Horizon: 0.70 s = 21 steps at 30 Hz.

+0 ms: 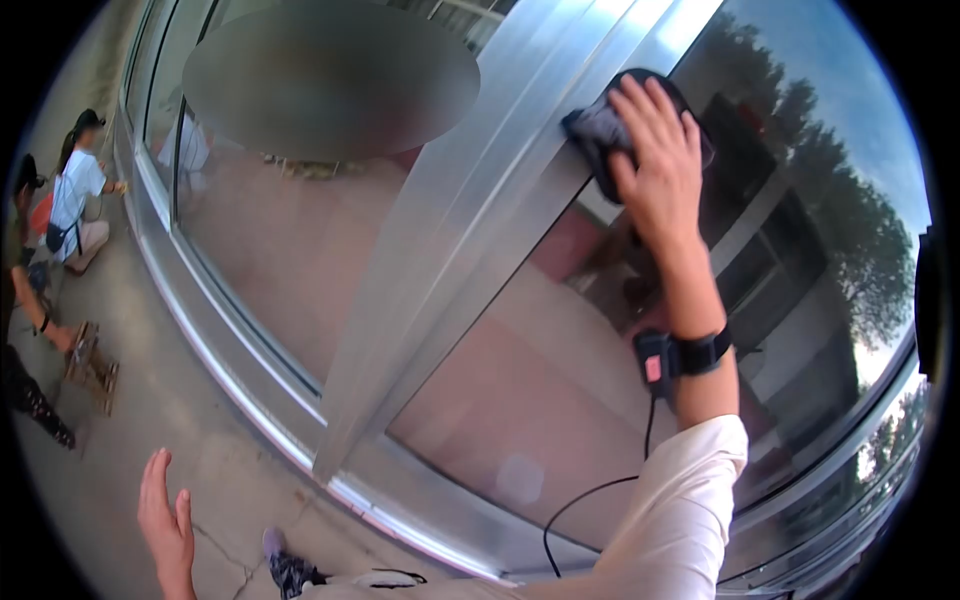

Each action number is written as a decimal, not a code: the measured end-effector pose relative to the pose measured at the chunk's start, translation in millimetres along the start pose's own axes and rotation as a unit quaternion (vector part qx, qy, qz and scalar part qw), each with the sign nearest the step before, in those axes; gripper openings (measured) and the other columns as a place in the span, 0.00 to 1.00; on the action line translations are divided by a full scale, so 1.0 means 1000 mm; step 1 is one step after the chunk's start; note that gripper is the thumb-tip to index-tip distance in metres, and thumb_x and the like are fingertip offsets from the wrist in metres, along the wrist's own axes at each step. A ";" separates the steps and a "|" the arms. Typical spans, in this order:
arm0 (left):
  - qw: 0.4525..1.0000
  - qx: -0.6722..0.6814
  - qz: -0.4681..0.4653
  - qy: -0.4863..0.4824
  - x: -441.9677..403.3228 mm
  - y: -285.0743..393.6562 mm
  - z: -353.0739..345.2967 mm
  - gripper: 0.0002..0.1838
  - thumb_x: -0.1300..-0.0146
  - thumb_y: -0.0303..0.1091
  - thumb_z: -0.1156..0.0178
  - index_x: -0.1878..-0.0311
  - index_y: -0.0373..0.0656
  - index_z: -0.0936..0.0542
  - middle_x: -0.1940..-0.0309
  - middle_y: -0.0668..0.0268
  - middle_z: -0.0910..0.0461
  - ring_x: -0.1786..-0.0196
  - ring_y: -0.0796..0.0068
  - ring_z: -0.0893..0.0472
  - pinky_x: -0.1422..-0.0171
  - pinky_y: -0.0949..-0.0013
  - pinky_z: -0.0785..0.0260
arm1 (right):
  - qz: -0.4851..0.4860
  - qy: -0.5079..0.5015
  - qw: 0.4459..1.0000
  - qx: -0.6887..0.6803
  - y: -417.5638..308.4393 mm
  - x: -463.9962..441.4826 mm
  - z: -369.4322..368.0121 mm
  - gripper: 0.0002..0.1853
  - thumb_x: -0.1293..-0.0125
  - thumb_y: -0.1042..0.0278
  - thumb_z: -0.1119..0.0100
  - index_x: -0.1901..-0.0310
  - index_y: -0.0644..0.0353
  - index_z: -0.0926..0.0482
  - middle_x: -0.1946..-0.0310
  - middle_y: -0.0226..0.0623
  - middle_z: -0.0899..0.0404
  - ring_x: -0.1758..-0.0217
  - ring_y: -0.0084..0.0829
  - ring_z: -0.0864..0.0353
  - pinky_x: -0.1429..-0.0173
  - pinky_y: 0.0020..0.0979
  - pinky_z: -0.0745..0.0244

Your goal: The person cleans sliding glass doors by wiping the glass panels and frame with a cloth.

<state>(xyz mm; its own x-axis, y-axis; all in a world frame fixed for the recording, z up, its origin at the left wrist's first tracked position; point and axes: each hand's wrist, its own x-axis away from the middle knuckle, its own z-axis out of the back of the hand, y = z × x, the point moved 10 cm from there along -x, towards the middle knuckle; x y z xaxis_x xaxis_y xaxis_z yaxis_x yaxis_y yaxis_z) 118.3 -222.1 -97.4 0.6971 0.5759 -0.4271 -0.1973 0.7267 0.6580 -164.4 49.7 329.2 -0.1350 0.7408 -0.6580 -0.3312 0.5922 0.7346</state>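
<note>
My right hand (660, 165) is raised and presses a dark cloth (600, 130) against the window, where the glass meets the metal frame. Its fingers lie over the bunched cloth, and part of the cloth is hidden beneath the palm. The cloth overlaps both the silver frame (480, 210) and the dark reflective pane (590, 390). Low on the left, my left hand (168, 520) hangs in the air with its fingers stretched out and nothing in it, apart from the window. A black strapped device (660, 360) with a cable sits on my right wrist.
A metal sill (375, 510) runs along the base of the windows. Concrete ground (200, 440) lies to the left. One person in a white shirt (75, 195) crouches by the windows; another, partly cut off, has a hand at a small wooden stool (95, 370).
</note>
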 end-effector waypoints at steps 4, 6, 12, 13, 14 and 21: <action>1.000 0.005 -0.001 0.003 -0.031 -0.014 -0.001 0.26 0.37 0.30 0.46 0.35 0.37 0.32 0.39 0.53 0.27 0.34 0.50 0.31 0.32 0.56 0.40 | -0.012 0.052 0.994 0.095 0.094 -0.079 -0.015 0.25 0.37 0.65 0.48 0.36 0.53 0.29 0.32 0.31 0.34 0.25 0.34 0.42 0.27 0.43 0.46; 1.000 -0.004 -0.016 0.009 -0.051 -0.013 0.011 0.26 0.37 0.30 0.46 0.35 0.37 0.32 0.40 0.53 0.27 0.34 0.49 0.32 0.32 0.56 0.40 | -0.033 0.056 0.986 0.153 0.153 -0.128 -0.015 0.26 0.37 0.63 0.49 0.35 0.52 0.30 0.31 0.31 0.35 0.26 0.35 0.42 0.28 0.41 0.43; 0.998 -0.026 -0.057 0.005 -0.099 -0.017 0.036 0.29 0.41 0.28 0.44 0.34 0.38 0.33 0.39 0.52 0.29 0.34 0.47 0.32 0.32 0.56 0.40 | -0.104 0.079 0.970 0.206 0.259 -0.183 -0.021 0.28 0.35 0.57 0.53 0.33 0.50 0.34 0.32 0.34 0.35 0.27 0.38 0.41 0.29 0.41 0.40; 0.998 -0.026 -0.063 0.009 -0.105 -0.017 0.037 0.27 0.40 0.28 0.45 0.35 0.36 0.32 0.40 0.51 0.28 0.36 0.48 0.31 0.32 0.56 0.40 | -0.155 0.113 0.971 0.142 0.212 -0.173 -0.001 0.26 0.39 0.64 0.48 0.38 0.54 0.29 0.35 0.36 0.30 0.29 0.37 0.37 0.32 0.46 0.40; 0.997 -0.026 -0.070 0.015 -0.111 -0.017 0.040 0.26 0.39 0.27 0.46 0.36 0.35 0.32 0.41 0.50 0.27 0.37 0.48 0.29 0.33 0.57 0.39 | -0.114 0.128 0.978 0.116 0.195 -0.160 -0.002 0.26 0.40 0.65 0.48 0.38 0.55 0.30 0.36 0.43 0.30 0.31 0.42 0.35 0.35 0.48 0.38; 0.996 -0.008 -0.088 -0.009 -0.142 -0.056 0.035 0.28 0.41 0.30 0.42 0.36 0.40 0.30 0.41 0.52 0.27 0.35 0.49 0.30 0.33 0.55 0.39 | 0.064 0.037 0.997 0.004 0.014 -0.052 0.016 0.22 0.55 0.85 0.43 0.54 0.60 0.20 0.55 0.42 0.19 0.48 0.42 0.20 0.44 0.40 0.25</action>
<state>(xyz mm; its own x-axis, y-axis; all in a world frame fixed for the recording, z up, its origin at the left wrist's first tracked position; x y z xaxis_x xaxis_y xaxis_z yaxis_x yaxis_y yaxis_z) 54.2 -357.8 -52.2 0.7338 0.4326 -0.5239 -0.0813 0.8214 0.5645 -146.9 24.9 376.7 -0.2441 0.7855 -0.5687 -0.3000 0.4965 0.8145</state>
